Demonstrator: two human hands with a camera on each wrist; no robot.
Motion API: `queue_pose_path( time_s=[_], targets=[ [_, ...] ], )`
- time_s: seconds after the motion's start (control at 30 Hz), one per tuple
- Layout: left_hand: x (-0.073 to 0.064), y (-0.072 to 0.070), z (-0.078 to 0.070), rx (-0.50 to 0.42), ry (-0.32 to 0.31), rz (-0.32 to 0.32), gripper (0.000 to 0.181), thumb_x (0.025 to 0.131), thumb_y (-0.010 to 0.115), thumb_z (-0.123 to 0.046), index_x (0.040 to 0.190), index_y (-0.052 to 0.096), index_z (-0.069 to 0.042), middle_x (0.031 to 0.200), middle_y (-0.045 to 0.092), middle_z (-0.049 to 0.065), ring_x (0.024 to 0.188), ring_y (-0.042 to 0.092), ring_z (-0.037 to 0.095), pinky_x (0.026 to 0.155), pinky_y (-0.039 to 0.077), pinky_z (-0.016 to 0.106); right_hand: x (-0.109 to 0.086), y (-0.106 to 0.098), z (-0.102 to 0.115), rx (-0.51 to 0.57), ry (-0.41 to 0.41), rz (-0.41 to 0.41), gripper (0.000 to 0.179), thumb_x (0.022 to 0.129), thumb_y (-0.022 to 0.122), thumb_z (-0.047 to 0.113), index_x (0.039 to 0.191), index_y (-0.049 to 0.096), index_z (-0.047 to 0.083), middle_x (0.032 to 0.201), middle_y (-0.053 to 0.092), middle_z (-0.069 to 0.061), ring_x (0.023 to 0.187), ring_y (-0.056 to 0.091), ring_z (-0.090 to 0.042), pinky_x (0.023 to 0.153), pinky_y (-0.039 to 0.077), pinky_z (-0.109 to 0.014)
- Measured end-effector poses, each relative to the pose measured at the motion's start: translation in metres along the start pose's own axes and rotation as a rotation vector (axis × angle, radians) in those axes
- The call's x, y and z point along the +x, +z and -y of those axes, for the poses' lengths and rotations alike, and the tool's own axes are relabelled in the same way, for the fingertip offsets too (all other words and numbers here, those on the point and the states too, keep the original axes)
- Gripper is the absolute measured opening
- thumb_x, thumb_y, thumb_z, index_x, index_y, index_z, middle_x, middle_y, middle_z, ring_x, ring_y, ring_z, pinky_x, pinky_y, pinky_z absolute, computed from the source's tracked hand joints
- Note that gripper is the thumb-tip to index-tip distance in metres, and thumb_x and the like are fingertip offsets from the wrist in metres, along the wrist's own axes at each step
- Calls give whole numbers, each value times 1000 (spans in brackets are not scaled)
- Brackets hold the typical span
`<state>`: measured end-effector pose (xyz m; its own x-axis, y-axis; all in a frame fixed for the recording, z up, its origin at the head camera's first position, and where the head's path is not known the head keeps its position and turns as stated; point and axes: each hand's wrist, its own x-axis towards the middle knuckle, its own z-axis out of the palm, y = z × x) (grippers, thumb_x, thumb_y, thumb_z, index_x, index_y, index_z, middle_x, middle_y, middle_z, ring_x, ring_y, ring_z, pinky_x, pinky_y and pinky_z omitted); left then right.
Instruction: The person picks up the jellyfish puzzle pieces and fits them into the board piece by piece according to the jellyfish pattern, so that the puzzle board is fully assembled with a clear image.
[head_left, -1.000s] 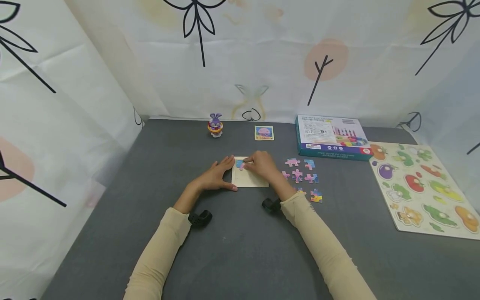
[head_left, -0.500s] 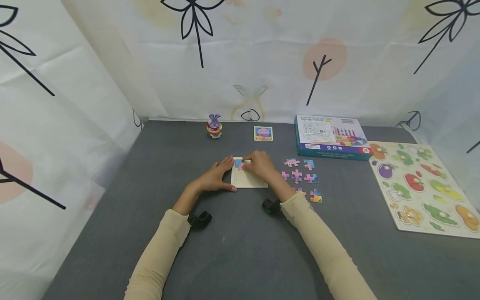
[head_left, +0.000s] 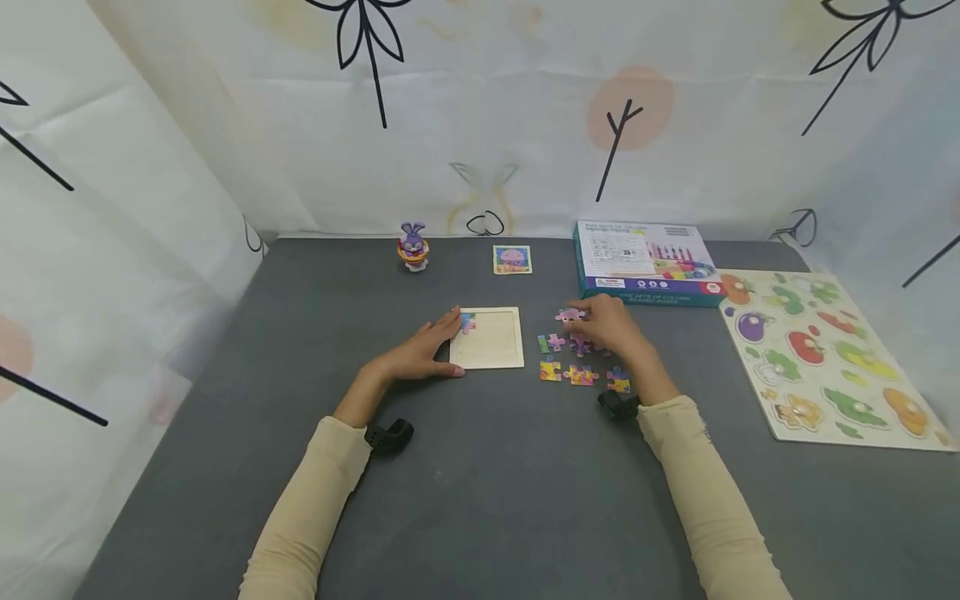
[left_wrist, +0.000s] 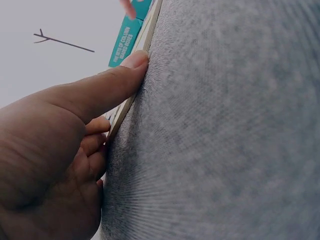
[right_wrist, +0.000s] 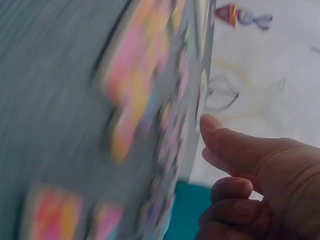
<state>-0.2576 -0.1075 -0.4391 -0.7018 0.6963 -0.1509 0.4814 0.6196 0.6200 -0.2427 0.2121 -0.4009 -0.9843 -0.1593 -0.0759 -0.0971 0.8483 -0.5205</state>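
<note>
My left hand [head_left: 417, 352] rests at the left side of a pale wooden puzzle tray [head_left: 495, 347], fingers spread. In the left wrist view its thumb [left_wrist: 120, 75] lies along the tray's edge [left_wrist: 119, 116]. A blue and pink puzzle piece [head_left: 468, 323] sits in the tray's upper left corner, partly covered by the fingertips. My right hand [head_left: 613, 325] reaches over several loose jigsaw pieces [head_left: 582, 376] right of the tray and hides some. In the right wrist view, that hand [right_wrist: 255, 185] has nothing between thumb and fingers, and the pieces [right_wrist: 132, 62] look blurred.
Behind the tray lies a small picture card [head_left: 512, 260], with a purple rabbit figure [head_left: 412, 247] to its left. A flat teal box [head_left: 645, 265] stands behind my right hand. Farther right is a vegetable puzzle board [head_left: 840, 367]. Printed cloth walls enclose the table [head_left: 480, 500].
My right hand has left the tray and moved right over the loose pieces, leaving a piece in the tray's corner. The left hand stays at the tray. The head view has shifted slightly.
</note>
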Motion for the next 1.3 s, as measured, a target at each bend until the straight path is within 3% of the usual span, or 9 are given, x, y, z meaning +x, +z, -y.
queue_pose_path(
  time_s=[0.3,0.77,1.07,1.3],
  targets=[
    [-2,-2,-3,10,13,10,91,85,65,-30,147,6,-1,156,0,14,144,1,28,114,0,53,1,-6,-19,25,76,5,45,85,66,23,126,57,4,50,40,2,43,35,-9,45,32,-26],
    [0,1,0,12,12,1,92,85,66,-32,147,6,-3,156,0,12,144,1,27,113,1,53,9,-4,-27,56,84,36,39,85,65,18,121,60,2,50,37,2,42,33,-8,43,31,-24],
    [0,1,1,9,8,1,92,85,65,-32,148,6,-3,156,0,12,144,1,27,113,0,53,12,-3,-32,77,28,60,34,86,64,19,115,64,2,47,32,4,43,28,-8,43,27,-22],
    [-1,-1,0,6,7,6,92,84,65,-33,148,5,-4,156,-1,11,144,1,27,114,0,53,10,-5,-32,87,-111,46,36,85,65,24,110,66,-3,46,27,8,42,22,-4,41,21,-21]
  ],
)
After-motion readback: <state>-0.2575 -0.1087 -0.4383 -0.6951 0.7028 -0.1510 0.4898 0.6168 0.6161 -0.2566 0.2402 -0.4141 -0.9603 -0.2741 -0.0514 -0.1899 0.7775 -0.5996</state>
